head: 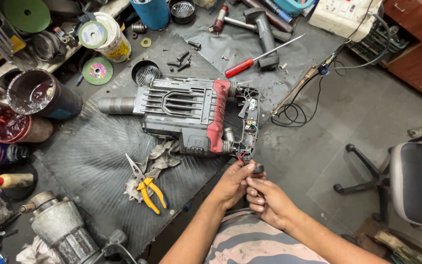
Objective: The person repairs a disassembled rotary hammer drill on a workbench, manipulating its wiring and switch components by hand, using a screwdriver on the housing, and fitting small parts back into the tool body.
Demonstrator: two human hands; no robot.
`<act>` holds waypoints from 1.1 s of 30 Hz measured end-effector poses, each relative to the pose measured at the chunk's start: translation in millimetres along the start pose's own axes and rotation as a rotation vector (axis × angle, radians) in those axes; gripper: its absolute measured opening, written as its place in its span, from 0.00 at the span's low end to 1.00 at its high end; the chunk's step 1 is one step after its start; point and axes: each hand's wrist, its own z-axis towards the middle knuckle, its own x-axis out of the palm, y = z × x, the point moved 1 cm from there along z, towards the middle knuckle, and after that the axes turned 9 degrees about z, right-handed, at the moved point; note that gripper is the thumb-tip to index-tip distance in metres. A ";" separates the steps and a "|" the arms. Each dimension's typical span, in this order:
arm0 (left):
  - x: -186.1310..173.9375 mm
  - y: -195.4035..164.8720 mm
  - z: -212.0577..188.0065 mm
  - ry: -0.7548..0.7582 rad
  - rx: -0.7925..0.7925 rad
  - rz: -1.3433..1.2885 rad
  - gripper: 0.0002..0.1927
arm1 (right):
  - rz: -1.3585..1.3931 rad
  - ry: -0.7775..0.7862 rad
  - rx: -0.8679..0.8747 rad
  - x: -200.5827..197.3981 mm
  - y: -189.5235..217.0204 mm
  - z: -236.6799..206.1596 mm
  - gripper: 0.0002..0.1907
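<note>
Fingers of the left hand (234, 182) and right hand (268, 199) pinch together on a small black part (258, 168) and thin wires (242, 156), just below the opened handle end of the grey-and-red demolition hammer (191, 115). Beyond the fingertips the tool lies flat on a ribbed rubber mat (94, 161), whose edge runs right under the hands. Left of the fingers, yellow pliers (147, 188) rest on a rag (158, 161); to their right, bare grey floor (367, 107) stretches to a chair (406, 186)

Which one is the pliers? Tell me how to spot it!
Find the big grey and red power tool lying on the black rubber mat. Just below it lies a dirty rag, and the pliers rest on that rag. Nothing else there has bright yellow handles.
</note>
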 end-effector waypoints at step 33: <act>-6.0 20.4 6.9 -0.211 0.172 0.182 0.18 | -1.249 -0.160 -0.794 20.3 12.4 -12.8 0.08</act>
